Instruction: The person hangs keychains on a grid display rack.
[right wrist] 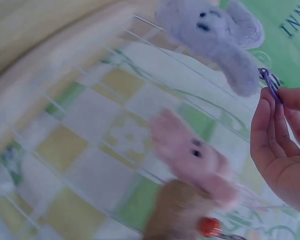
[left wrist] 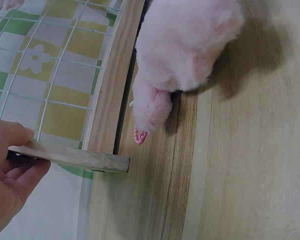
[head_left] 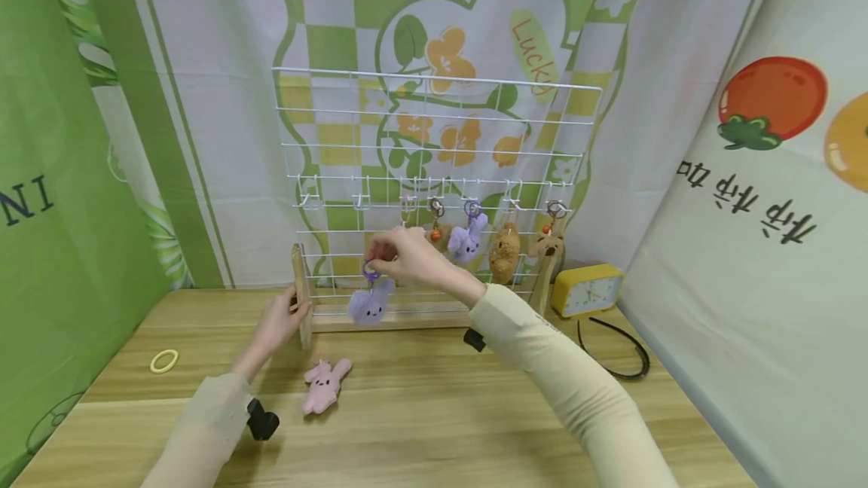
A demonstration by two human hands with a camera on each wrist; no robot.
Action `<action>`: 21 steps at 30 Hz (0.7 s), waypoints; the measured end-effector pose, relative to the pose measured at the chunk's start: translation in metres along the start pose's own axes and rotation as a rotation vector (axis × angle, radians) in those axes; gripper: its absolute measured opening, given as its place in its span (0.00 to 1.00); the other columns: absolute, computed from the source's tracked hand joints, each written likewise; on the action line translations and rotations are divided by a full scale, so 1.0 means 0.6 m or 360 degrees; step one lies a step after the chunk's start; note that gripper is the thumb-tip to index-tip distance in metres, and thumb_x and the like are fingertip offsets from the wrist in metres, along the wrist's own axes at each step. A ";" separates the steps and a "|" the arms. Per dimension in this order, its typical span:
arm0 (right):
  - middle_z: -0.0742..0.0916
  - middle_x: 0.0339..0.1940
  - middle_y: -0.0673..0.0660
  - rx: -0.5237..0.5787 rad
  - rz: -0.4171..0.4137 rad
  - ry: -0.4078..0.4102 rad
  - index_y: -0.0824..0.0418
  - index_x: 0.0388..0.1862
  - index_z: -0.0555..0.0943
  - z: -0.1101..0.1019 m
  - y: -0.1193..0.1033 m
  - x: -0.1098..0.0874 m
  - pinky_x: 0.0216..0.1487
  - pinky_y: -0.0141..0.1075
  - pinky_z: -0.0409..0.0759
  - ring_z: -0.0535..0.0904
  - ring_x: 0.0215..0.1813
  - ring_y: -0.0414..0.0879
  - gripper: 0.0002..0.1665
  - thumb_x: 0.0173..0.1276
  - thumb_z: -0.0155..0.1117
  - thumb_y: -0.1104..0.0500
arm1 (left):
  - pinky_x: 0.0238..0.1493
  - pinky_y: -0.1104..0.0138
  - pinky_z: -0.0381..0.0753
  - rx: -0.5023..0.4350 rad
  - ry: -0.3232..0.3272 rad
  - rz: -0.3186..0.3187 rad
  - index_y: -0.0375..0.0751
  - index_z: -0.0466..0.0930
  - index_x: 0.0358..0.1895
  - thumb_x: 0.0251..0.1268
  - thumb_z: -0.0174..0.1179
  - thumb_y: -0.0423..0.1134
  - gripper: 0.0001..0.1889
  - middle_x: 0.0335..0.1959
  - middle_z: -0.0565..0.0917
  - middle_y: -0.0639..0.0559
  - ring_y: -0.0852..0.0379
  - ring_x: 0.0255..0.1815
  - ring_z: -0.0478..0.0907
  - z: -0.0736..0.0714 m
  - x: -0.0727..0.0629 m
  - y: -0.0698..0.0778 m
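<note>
My right hand (head_left: 409, 253) pinches the purple ring (right wrist: 271, 85) of a lavender plush bunny keychain (head_left: 369, 306). The bunny dangles below the fingers, in front of the white wire grid rack (head_left: 325, 232). In the left wrist view, my left hand (left wrist: 10, 172) grips the wooden end piece (left wrist: 85, 158) of the rack's stand between thumb and fingers. A pink plush bunny (head_left: 324, 386) with a pink bead chain (left wrist: 139, 135) lies on the table near that hand. Another pink plush bunny (right wrist: 190, 155) hangs on the rack, mostly covered by my right hand in the head view.
Along the rack hang a second lavender bunny (head_left: 468, 239), a brown plush (head_left: 505, 253) and a bear plush (head_left: 548, 245). Hooks (head_left: 362, 202) stick out at the left. A yellow clock (head_left: 587, 291), a black cord (head_left: 634, 375) and a yellow ring (head_left: 164, 352) are on the table.
</note>
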State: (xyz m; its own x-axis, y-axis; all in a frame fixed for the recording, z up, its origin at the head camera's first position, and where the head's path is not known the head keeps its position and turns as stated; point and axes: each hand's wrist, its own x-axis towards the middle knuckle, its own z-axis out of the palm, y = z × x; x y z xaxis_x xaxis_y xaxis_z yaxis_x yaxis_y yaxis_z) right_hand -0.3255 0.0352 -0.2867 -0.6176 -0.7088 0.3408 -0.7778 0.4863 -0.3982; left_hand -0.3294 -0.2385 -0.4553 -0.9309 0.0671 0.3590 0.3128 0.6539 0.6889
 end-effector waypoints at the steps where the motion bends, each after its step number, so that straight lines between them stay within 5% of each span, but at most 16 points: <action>1: 0.89 0.32 0.54 -0.0015 0.0000 0.0023 0.60 0.38 0.84 -0.009 -0.006 0.005 0.33 0.20 0.81 0.83 0.32 0.38 0.03 0.69 0.65 0.62 | 0.55 0.45 0.84 -0.0004 0.0000 -0.0005 0.18 0.68 0.62 0.72 0.54 0.28 0.20 0.56 0.76 0.18 0.25 0.58 0.77 0.000 0.000 0.000; 10: 0.88 0.33 0.54 -0.0084 -0.0057 0.0176 0.61 0.40 0.83 -0.064 -0.051 0.041 0.35 0.23 0.80 0.82 0.33 0.41 0.04 0.71 0.62 0.63 | 0.56 0.44 0.83 -0.0005 0.0011 -0.0007 0.18 0.69 0.59 0.71 0.54 0.27 0.18 0.55 0.76 0.17 0.24 0.59 0.76 -0.002 -0.003 0.001; 21: 0.87 0.33 0.55 -0.0104 0.0040 0.0265 0.62 0.41 0.83 -0.082 -0.061 0.075 0.32 0.24 0.77 0.77 0.31 0.40 0.05 0.72 0.61 0.64 | 0.54 0.45 0.84 0.0001 0.0022 0.0010 0.18 0.69 0.60 0.70 0.55 0.27 0.19 0.56 0.76 0.17 0.24 0.58 0.76 0.002 -0.002 0.001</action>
State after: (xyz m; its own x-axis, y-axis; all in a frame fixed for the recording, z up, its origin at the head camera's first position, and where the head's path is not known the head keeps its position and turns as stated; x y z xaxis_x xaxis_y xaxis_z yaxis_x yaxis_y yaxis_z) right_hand -0.3309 0.0105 -0.2150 -0.6437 -0.6039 0.4700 -0.7643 0.5390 -0.3541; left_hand -0.3286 -0.2375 -0.4560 -0.9264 0.0608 0.3717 0.3183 0.6540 0.6863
